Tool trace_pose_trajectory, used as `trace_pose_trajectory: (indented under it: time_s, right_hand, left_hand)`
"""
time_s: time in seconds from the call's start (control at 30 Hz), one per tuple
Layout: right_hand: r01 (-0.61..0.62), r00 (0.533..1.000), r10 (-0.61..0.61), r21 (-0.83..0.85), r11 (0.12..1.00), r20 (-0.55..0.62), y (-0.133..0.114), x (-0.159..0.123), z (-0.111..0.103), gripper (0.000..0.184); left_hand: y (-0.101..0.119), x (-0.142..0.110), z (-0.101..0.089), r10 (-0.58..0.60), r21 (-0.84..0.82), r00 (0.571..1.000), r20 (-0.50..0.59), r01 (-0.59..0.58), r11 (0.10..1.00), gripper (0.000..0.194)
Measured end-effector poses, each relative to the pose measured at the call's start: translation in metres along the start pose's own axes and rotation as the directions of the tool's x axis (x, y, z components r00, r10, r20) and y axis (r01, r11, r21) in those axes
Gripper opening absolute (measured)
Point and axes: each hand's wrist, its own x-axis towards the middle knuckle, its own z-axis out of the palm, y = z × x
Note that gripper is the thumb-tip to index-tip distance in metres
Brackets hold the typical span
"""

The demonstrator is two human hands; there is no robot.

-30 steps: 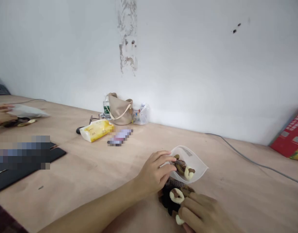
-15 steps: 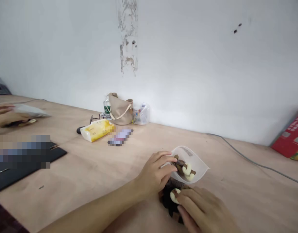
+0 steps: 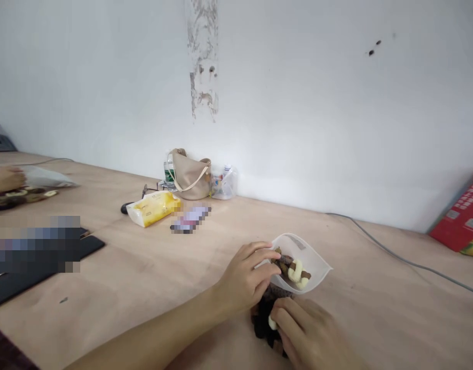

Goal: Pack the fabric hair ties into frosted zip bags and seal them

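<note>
My left hand [image 3: 249, 277] grips the near-left rim of a frosted white plastic bag [image 3: 317, 267], its fingertips over the edge and its thumb hidden. The bag's mouth gapes, showing fuzzy bands [image 3: 298, 272] in cream and brown that look like hair ties. Just below the bag, my right hand [image 3: 309, 329] is closed in a pinch on a cream fuzzy band [image 3: 272, 322], mostly covered by the fingers. Under that hand lies a pile of black and brown bands [image 3: 261, 321] on the table, partly hidden.
A yellow tissue pack [image 3: 155, 208] and a phone [image 3: 190, 218] lie ahead to the left. Behind them stand a beige handbag [image 3: 192, 177] and a clear plastic bag [image 3: 226, 185]. A grey cable [image 3: 390, 249] and red box [image 3: 459, 216] are right. Another person's hand [image 3: 7, 180] works far left.
My right hand has shifted slightly left over the pile, and its fingers now cover more of the cream band. My left hand and the bag stay nearly still. The other person's hand has moved.
</note>
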Motion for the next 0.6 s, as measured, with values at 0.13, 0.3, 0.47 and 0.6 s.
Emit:
trace_pose_trajectory:
  time_s: [0.13,0.3,0.47,0.6]
  right_hand:
    - [0.052,0.990,-0.052,-0.006,0.999,-0.128,-0.003,0.005,-0.011,0.025]
    - [-0.002,0.984,-0.010,-0.065,0.998,-0.179,0.012,0.010,-0.027,0.022]
    - [-0.229,0.958,0.217,-0.044,0.972,-0.187,0.034,0.007,-0.038,0.018]
    - [-0.195,0.979,0.194,-0.005,0.981,-0.062,0.038,-0.019,-0.046,0.019]
  left_hand:
    - [0.000,-0.001,0.000,-0.012,-0.011,1.000,0.007,0.012,1.000,0.024]
    - [0.001,-0.001,-0.001,-0.011,-0.020,1.000,0.017,0.011,1.000,0.022]
    - [0.002,0.000,-0.001,-0.029,0.006,0.999,0.026,0.028,1.000,0.026]
    - [0.001,-0.001,0.000,-0.010,0.004,1.000,0.014,0.010,1.000,0.024]
